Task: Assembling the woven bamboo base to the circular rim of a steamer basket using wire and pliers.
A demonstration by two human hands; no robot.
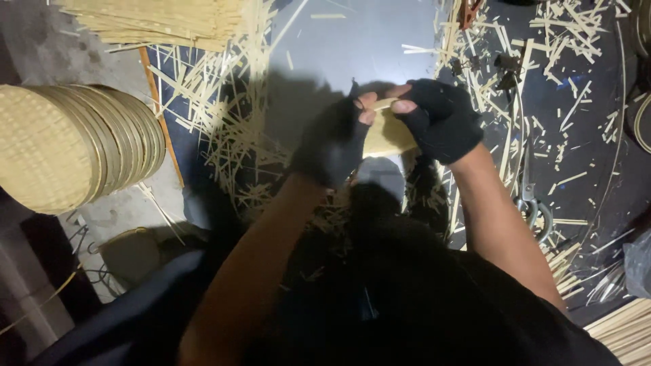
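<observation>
Item: woven bamboo piece (pixel 388 135), held mid-floor over strewn bamboo offcuts (pixel 234 146). Our left hand (pixel 332 146) and right hand (pixel 441 122) have fingers clamped on its top edge; we judge edge-working underway, steady pinching needed next.

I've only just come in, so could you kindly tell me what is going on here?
A person in black fingerless gloves holds a pale, flat woven bamboo piece between both hands: the left hand and the right hand pinch its top edge with bare fingertips. Thin bamboo strips litter the dark floor. A stack of round woven bamboo trays lies to the left, and metal scissors to the right.
</observation>
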